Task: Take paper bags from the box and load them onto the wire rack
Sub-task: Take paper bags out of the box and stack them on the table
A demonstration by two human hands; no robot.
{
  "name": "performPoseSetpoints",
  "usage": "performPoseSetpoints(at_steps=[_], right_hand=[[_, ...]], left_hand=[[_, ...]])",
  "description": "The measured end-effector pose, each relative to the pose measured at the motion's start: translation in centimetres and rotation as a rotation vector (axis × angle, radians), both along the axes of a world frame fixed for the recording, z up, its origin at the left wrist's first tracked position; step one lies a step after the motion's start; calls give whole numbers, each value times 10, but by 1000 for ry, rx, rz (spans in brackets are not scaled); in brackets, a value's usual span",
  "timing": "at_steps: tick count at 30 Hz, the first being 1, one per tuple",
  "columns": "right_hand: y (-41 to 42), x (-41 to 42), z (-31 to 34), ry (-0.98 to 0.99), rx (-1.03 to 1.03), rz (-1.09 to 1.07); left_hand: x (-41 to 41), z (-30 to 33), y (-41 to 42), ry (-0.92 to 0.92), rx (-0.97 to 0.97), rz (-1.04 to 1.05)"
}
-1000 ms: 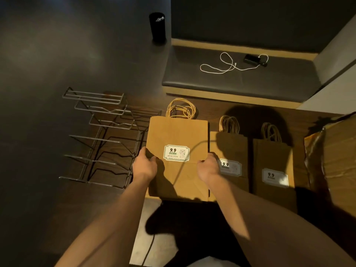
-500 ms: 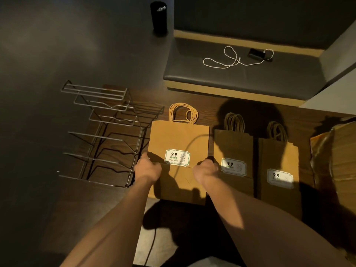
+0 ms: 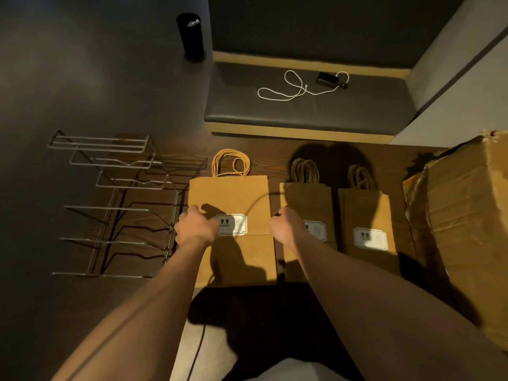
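Note:
A flat brown paper bag [image 3: 229, 196] with a white "9.9" label and rope handles lies on the wooden table. My left hand [image 3: 195, 227] grips its left edge and my right hand [image 3: 286, 226] grips its right edge. Two more flat paper bags [image 3: 307, 200] [image 3: 365, 213] lie side by side to its right. The wire rack [image 3: 115, 204] lies to the left of the held bag, its bars bare. The cardboard box [image 3: 467, 215] stands at the right edge, partly out of view.
A dark cushioned bench [image 3: 305, 105] runs behind the table, with a white cable [image 3: 291, 88] and a small black device [image 3: 327, 78] on it. A black cylinder [image 3: 190, 34] stands on the dark floor at the back left. A thin dark cord [image 3: 198, 350] hangs below the table.
The bag I hold has come down flatter onto the table and slightly nearer. My hands stayed on its two side edges. The view has tilted a little.

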State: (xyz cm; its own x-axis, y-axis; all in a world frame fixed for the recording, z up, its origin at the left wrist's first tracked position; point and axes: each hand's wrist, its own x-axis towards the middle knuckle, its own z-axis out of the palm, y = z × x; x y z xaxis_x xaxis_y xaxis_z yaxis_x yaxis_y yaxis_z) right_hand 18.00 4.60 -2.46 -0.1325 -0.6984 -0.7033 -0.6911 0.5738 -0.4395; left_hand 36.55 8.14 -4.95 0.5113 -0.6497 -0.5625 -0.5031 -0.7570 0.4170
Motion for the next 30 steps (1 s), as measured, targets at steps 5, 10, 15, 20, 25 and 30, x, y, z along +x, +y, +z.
performPoseSetpoints(at_steps=[5,10,15,20,25,30], right_hand=[[-22,-37,33,-130,-152,-112],[-40,-105,77,-342,-349,-294],[-57,-212,128,-457,-505,-430],[-61,-335,145,-395,-671,-613],[-42,-448,122,-222,-569,-776],[-10,-516,89,-74,-364,-766]], left_hand=[[-54,44,-40,157,-200,-118],[-153,88,-77,335,-399,-226],[-284,117,-118,544,-490,-269],[-423,156,-123,676,-524,-480],[-524,141,-124,636,-339,-640],[-554,91,-126,586,-86,-282]])
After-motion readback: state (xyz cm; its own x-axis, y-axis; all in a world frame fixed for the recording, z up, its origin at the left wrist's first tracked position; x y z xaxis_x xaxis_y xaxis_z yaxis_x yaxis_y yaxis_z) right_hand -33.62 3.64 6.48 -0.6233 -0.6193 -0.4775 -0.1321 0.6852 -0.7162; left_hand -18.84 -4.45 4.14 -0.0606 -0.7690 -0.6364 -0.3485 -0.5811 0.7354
